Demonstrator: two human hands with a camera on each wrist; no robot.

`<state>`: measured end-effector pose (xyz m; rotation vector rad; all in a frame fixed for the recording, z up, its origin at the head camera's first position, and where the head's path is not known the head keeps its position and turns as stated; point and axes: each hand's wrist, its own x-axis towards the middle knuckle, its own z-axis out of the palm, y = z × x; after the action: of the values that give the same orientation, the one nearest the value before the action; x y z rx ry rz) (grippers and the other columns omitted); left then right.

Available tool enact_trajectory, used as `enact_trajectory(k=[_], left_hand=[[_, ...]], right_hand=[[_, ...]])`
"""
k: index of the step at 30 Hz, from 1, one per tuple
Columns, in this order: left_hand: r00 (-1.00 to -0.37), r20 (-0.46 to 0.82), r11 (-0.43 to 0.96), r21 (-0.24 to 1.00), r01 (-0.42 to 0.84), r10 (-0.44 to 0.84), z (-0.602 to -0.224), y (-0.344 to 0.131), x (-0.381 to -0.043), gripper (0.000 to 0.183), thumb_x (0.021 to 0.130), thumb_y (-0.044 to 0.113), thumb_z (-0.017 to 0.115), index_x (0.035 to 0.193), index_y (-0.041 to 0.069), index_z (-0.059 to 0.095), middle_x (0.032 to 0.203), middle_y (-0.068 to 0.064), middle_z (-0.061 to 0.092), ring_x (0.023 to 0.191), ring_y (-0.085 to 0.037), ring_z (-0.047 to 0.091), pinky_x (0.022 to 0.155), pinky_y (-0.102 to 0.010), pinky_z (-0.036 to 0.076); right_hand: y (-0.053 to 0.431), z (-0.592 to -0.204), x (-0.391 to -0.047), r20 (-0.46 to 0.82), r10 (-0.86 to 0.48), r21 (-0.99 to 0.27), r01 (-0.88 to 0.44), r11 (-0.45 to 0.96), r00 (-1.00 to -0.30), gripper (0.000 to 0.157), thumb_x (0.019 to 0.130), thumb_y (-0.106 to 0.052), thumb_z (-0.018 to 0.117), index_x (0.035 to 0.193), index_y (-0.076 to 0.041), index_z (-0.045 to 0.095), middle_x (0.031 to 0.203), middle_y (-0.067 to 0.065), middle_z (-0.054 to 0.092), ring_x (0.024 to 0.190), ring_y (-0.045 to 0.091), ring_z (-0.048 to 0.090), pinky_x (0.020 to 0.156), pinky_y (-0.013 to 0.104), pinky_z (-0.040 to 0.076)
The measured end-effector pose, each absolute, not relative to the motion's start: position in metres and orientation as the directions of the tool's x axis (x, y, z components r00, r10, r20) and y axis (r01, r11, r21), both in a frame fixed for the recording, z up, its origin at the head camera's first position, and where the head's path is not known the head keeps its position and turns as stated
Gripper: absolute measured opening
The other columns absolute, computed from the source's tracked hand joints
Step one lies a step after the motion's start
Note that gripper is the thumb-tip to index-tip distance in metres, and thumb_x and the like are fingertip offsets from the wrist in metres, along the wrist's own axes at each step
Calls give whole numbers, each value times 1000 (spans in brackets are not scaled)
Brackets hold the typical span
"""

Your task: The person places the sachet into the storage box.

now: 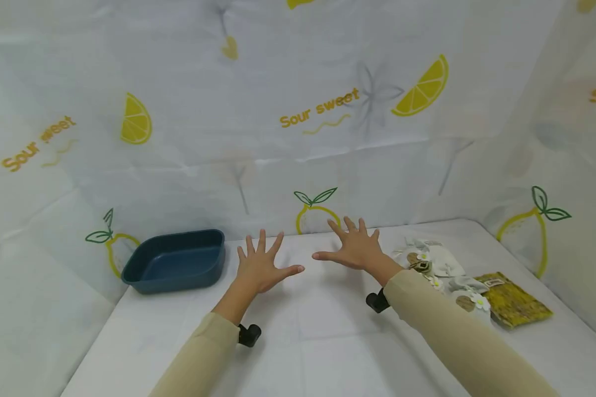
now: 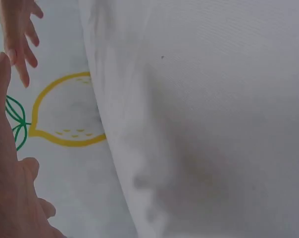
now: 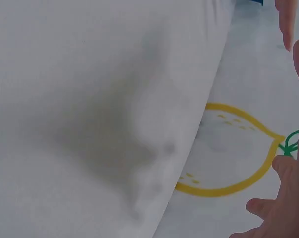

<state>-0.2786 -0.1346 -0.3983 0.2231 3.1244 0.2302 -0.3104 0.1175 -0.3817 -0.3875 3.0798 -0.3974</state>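
The left hand (image 1: 259,269) and right hand (image 1: 354,249) hang above the white worktop (image 1: 328,347), fingers and thumbs spread wide apart, thumbs pointing towards each other. A blue tub (image 1: 179,282) stands near the left hand, on its outer side. Beyond the right hand lie white pouches (image 1: 448,261) with flower trims, partly behind the forearm, and a yellow-brown packet (image 1: 516,303) beside them. Lemon-printed cloth (image 1: 258,110) rises behind.

Upright blue basin (image 1: 179,283) at left, white flowered bundles (image 1: 447,262) at right
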Motion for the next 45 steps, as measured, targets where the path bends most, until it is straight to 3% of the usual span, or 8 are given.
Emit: enact_trajectory(k=[5,12,21,26,32,38,42,45], left_hand=[[-983,68,972,151,179,170,-398,-160,-260,106,81,90,44,164,31,15,171,-18,7,154,-54,5,120,-73,10],[-973,173,958,213,191,155,-403,-213,-236,91,96,69,49,164,18,17,169,-22,13,155,-49,11,120,-72,13],[-941,337,952,279,126,26,-413,-281,-211,73,104,43,53,159,3,26,163,-30,24,151,-53,20,118,-72,19],[-876,468,917,391,84,-119,-412,-310,-205,66,104,34,57,154,-2,34,159,-32,30,147,-55,27,114,-73,26],[-736,558,816,578,13,-383,-409,-338,-206,58,100,19,60,150,-2,40,154,-30,37,143,-51,34,114,-67,31],[-656,516,689,725,-9,-551,-415,-358,-211,58,98,12,56,149,-7,38,146,-36,40,139,-52,35,115,-63,28],[-665,403,552,834,-16,-628,-425,-364,-212,62,99,11,53,153,-9,29,150,-39,34,140,-54,33,117,-63,27],[-695,290,452,890,-57,-658,-433,-369,-211,66,104,20,49,158,-4,20,158,-36,26,144,-55,32,118,-63,28]], right_hand=[[93,-382,-308,41,-276,-303,-275,913,-960,105,80,-87,49,163,-30,20,169,19,17,153,55,12,111,82,15],[59,-391,-306,83,-292,-399,-300,867,-953,101,82,-84,52,163,-30,22,169,15,21,156,46,16,117,75,20],[14,-396,-302,107,-348,-456,-358,815,-931,97,85,-81,52,163,-31,23,167,16,26,155,41,23,121,64,24],[-11,-399,-302,161,-367,-472,-398,786,-916,95,87,-78,54,162,-28,25,165,13,32,152,36,34,119,57,34],[-40,-407,-302,167,-381,-566,-405,718,-909,92,89,-75,54,162,-27,27,163,13,36,150,33,38,114,53,42],[-62,-415,-301,126,-390,-718,-355,599,-912,89,92,-66,58,162,-24,24,165,13,33,151,34,37,116,56,39],[-78,-421,-299,113,-399,-821,-311,478,-910,85,96,-57,58,163,-17,23,164,14,33,152,35,34,121,54,33],[-90,-423,-297,110,-421,-857,-300,419,-900,85,97,-57,57,163,-15,23,165,15,33,153,36,32,122,54,32]])
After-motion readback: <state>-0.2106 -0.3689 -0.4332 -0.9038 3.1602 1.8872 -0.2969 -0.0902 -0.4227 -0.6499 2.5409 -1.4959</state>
